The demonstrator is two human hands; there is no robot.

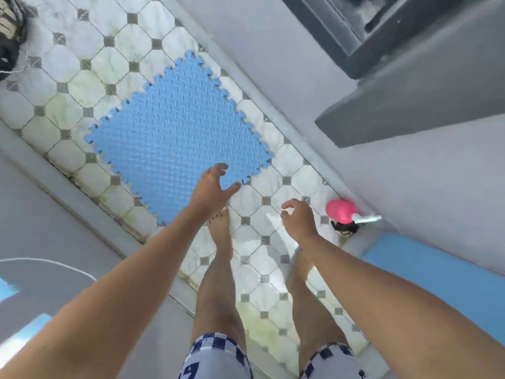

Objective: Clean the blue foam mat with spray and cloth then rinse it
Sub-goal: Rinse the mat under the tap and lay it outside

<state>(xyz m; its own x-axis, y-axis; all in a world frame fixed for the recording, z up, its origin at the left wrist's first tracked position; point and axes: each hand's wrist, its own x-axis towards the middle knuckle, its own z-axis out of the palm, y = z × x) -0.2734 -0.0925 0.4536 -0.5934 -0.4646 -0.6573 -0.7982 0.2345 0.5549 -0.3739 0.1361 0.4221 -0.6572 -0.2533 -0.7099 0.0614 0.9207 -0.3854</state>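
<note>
The left forearm [123,296] and the right forearm [396,296] are closest. Between them are checked blue and white shorts [218,356], cut off by the lower edge. Under the shorts, the person's legs stand on the tiled floor [123,36]. The left foot [220,233] is bare, and its toes are just beside the near edge of the mat. The right foot is mostly hidden behind the right arm, so I cannot tell how it stands.

The two hands are apart and both hold nothing. The left hand [216,187] has its fingers spread over the near corner of the blue foam mat [177,127]; I cannot tell if it touches the mat. The right hand [299,217] has loosely bent fingers above the tiles, between the mat and the pink spray bottle [341,212]. Beside this hand there is a pale blurred streak on the tiles, which I cannot identify.

The bottle stands in the corner against the wall [273,50]. Its lower part is dark and unclear, so what is inside cannot be seen. A flat blue surface [437,283] near it is cut off at the right.

The mat lies flat on the tiles, with toothed edges, near the foot of the wall. Further away are a grey ledge [410,105] and, at the top left, a dark object [8,36], cut off and unclear.
</note>
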